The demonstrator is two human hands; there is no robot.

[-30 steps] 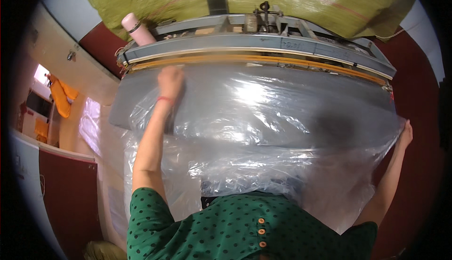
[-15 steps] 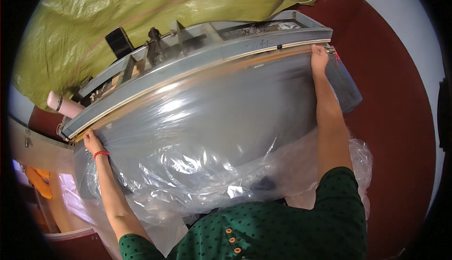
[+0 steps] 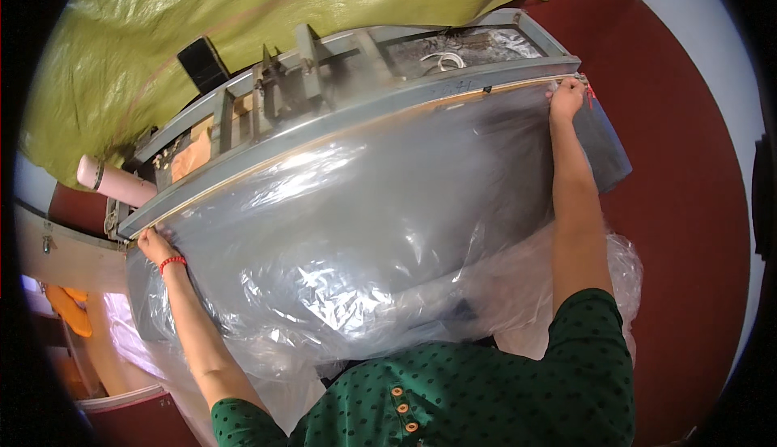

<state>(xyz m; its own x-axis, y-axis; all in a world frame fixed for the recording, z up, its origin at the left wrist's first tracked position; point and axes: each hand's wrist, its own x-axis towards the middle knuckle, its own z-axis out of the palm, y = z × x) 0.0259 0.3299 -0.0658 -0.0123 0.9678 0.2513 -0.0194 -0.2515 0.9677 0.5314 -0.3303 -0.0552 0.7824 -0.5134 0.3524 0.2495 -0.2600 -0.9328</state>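
A large sheet of clear plastic film [image 3: 380, 172] lies stretched over a grey work surface and bunches in shiny folds near my body. My left hand [image 3: 154, 246], with a red bead bracelet at the wrist, pinches the film's far edge at the left end of a long grey metal beam [image 3: 324, 123]. At the beam's right end my right hand [image 3: 568, 99] is closed on the other corner of the film. Between both hands the film's edge runs along a thin pale strip [image 3: 388, 107] on the beam's near side.
Behind the beam is an open metal frame [image 3: 310, 62] with crossbars and a white loop [image 3: 443, 61]. A black phone [image 3: 203, 65] leans at the back, and a pink bottle [image 3: 117, 181] lies at the left. Yellow-green woven sheeting [image 3: 267, 2] hangs beyond; the floor [image 3: 680, 228] is dark red.
My right hand has moved slightly right, and my left slightly left. The film's far edge is nearer the beam, covering the brownish strip that showed before. More of the frame's inside shows.
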